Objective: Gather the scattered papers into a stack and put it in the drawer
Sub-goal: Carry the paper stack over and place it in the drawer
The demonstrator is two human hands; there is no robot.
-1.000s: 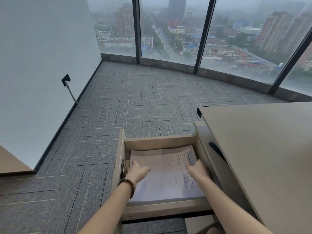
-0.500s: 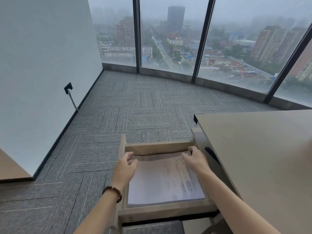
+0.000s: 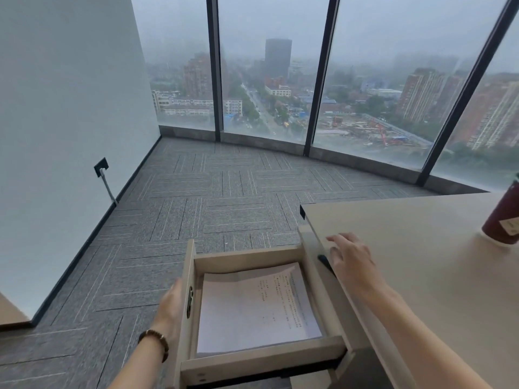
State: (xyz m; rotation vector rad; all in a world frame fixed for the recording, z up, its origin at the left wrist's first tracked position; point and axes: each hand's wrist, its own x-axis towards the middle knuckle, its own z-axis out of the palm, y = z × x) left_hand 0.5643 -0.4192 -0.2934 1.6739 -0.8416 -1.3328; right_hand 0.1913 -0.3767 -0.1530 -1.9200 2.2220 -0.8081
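One stack of papers (image 3: 257, 307) lay flat in the open drawer (image 3: 261, 360); I judged only closing remained. My left hand (image 3: 171, 307) rested flat against its front, right hand (image 3: 352, 258) with fingers spread over the worktop (image 3: 421, 248) edge.

top sheet (image 3: 252, 307): several columns of small dark print toward its right side, too small and blurred to read
bottle label (image 3: 511, 224): pale sticker on the dark red bottle (image 3: 502, 217) on the desk (image 3: 421, 262), marks on it unreadable
drawer (image 3: 261, 357): no readable marking on its front or sides
buildings outside: no legible signs
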